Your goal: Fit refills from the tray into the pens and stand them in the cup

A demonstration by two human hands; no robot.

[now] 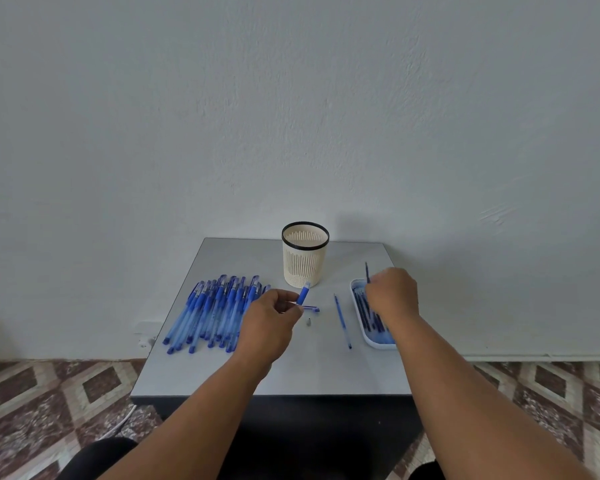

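- Now the right hand [392, 294] sits over the far end of the white tray [374, 342] at the table's [291, 372] right edge, fingers curled round a thin blue refill [367, 273] whose top sticks up and slightly away from the person
- The left hand [269, 318] is near the middle of the table, pinching an opened pen barrel [303, 294]; the barrel's long axis tilts up and away toward the cup [305, 254], its open end uppermost as far as I can tell
- So the refill lies to the right of the barrel, well apart, and must travel left to meet it; the right hand is the nearer one to it
- A cap piece [310, 309] and a small grey tip [309, 321] lie just beside the left hand; one loose refill [342, 321] lies between hands, running near-to-far
- Unfilled pens [215, 311] lie heaped left; no pens show in the cup
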